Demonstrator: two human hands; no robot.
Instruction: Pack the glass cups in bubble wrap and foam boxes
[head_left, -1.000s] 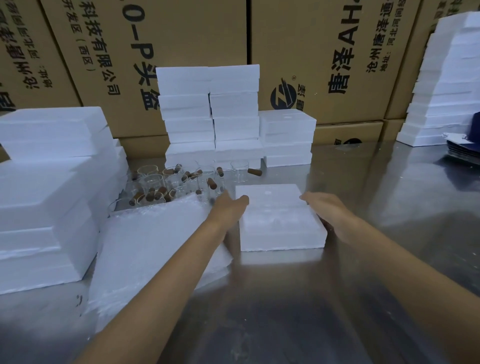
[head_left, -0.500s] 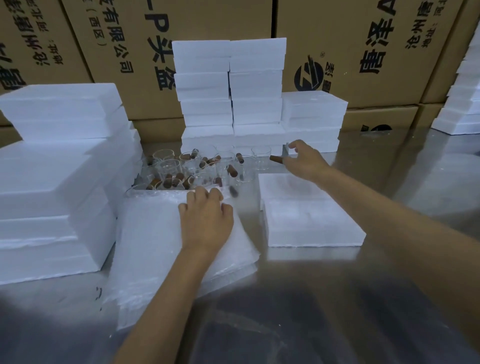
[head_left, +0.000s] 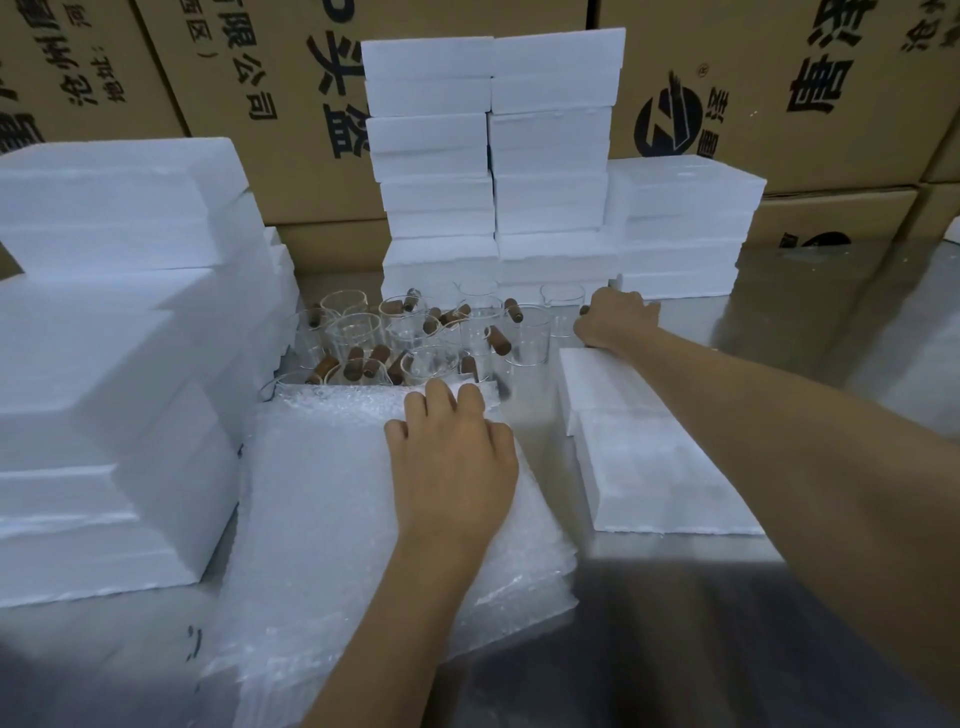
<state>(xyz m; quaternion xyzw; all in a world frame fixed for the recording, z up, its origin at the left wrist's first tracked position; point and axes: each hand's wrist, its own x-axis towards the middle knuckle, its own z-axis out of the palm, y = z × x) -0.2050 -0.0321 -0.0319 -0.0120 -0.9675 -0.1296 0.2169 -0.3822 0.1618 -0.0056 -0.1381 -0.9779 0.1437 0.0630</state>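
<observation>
Mostly blocky foam boxes (head_left: 660, 467), knobbly bubble wrap (head_left: 322, 499)

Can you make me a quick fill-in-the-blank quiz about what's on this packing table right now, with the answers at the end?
1. The left hand rests on a stack of ____ sheets.
2. The right hand grips the ____ handle of a glass cup at the edge of the cluster.
3. The foam box nearest the right forearm lies on the ____ table.
4. Behind the stacked foam boxes stand brown ____ cartons.

Missing words: bubble wrap; wooden; metal; cardboard
</observation>
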